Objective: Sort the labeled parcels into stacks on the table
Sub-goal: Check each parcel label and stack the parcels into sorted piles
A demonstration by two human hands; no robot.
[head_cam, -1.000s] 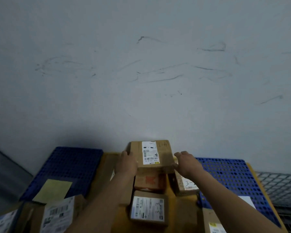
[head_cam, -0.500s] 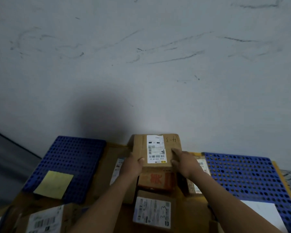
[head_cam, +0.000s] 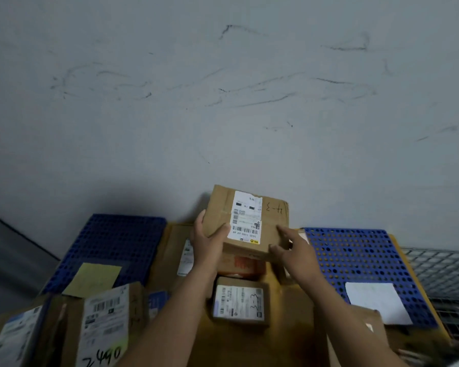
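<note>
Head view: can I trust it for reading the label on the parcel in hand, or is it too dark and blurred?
Head view: dim, but on the held parcel barcode and handwriting resolve; fine print does not. Head view: a shadow darkens the wall lower left. Head view: the near parcels and the wire mesh at the frame edges are smeared.

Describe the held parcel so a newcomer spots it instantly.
Below the scuffed grey wall, between two blue perforated panels, a cardboard parcel is held up, gripped by the left hand, touched by the right hand. Unlike the red-printed box beneath and the nearer box marked 3-3, it has 4-3 handwritten beside its white label.
</note>
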